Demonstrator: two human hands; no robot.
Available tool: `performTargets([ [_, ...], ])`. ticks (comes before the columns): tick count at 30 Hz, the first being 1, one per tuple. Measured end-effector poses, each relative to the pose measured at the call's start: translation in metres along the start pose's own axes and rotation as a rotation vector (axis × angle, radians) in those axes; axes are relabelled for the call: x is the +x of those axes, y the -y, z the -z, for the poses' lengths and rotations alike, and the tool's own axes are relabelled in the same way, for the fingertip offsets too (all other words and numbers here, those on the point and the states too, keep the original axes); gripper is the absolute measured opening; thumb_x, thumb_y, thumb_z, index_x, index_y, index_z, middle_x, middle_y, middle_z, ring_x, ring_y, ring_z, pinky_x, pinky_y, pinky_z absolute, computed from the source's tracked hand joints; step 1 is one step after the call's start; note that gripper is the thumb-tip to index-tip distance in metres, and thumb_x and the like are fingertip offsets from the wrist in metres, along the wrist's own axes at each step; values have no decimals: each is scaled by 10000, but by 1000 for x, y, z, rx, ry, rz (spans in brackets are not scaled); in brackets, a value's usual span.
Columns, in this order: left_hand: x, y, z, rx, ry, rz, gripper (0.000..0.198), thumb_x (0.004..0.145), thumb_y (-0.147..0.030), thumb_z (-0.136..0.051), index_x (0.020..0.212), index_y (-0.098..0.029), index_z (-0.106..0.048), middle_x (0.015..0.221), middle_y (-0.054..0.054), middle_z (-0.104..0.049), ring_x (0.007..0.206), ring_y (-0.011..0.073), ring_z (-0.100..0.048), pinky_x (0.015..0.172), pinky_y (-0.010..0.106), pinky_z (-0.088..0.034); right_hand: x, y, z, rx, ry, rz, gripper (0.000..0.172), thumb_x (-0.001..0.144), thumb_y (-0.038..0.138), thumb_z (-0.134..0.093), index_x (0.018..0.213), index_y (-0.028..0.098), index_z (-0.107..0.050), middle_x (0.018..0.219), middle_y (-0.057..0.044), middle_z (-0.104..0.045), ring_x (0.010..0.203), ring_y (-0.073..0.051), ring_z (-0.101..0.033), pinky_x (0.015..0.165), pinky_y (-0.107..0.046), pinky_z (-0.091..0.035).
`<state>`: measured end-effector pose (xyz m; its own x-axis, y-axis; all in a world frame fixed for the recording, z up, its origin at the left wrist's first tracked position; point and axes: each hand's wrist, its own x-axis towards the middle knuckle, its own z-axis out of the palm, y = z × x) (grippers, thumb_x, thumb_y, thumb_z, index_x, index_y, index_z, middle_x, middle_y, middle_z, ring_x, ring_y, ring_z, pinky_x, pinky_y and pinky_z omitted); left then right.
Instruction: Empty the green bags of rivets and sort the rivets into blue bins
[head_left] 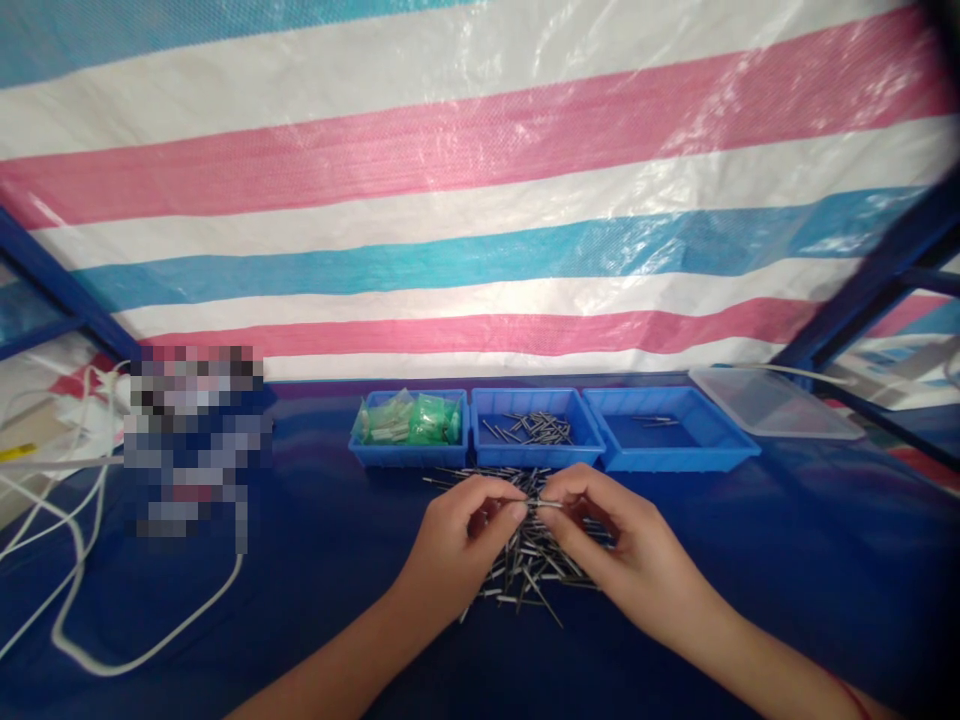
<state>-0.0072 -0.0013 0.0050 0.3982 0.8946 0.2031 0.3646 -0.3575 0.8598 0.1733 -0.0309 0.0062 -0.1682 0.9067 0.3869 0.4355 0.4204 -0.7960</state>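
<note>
Bench (787,560) under dark blue cover. A loose pile of thin metal pins (536,560) lies mid-bench. Behind it, three blue trays in a row, edges touching: left tray (409,455) holds green packets, middle tray (536,452) holds pins, right tray (679,455) only a few. Clear plastic lid (772,405) just beside the right tray. White cable (142,655) loops at left.

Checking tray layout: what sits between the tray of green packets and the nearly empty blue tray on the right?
In the head view, a middle blue tray holding loose metal pins sits between the green-packet tray and the nearly empty tray.
</note>
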Motion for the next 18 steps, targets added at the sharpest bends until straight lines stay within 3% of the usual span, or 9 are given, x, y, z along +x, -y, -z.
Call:
performTargets([
  [5, -1, -3, 3, 109, 38, -40, 205, 883, -299, -558, 1026, -183, -650, 853, 17, -659, 709, 135, -581, 654, 225, -441, 5, 2, 11, -128, -38, 58, 119, 913, 280, -488, 882, 210, -579, 799, -21, -615, 694, -146, -579, 636, -261, -479],
  [8, 1, -3, 8, 220, 74, -71, 261, 888, -309, -554, 1118, -198, -610, 961, 27, -658, 803, 155, -601, 752, 251, -455, 15, -5, 37, -385, -205, 126, 119, 903, 276, -495, 885, 201, -586, 814, -27, -619, 682, -144, -568, 642, -265, -462],
  [12, 4, 3, 15, 433, 102, -128, 200, 907, -301, -522, 1053, -218, -631, 1033, 29, -651, 964, 201, -587, 865, 311, -429, 29, -36, 80, -785, -415, 118, 178, 884, 331, -507, 878, 185, -609, 764, -32, -619, 657, -166, -582, 629, -285, -443],
  [15, 7, 8, 19, 538, 122, -126, 159, 910, -265, -510, 1003, -219, -631, 997, 20, -659, 926, 201, -592, 815, 314, -438, 33, -61, 97, -990, -322, 75, 241, 886, 352, -492, 967, 159, -612, 861, -87, -660, 752, -229, -623, 664, -329, -454],
  [18, 9, 10, 21, 586, 131, -119, 136, 912, -246, -506, 957, -216, -630, 954, 13, -665, 879, 193, -595, 762, 299, -441, 33, -70, 95, -1015, -254, 75, 254, 892, 347, -493, 1008, 147, -598, 894, -108, -663, 818, -259, -630, 708, -351, -464],
])
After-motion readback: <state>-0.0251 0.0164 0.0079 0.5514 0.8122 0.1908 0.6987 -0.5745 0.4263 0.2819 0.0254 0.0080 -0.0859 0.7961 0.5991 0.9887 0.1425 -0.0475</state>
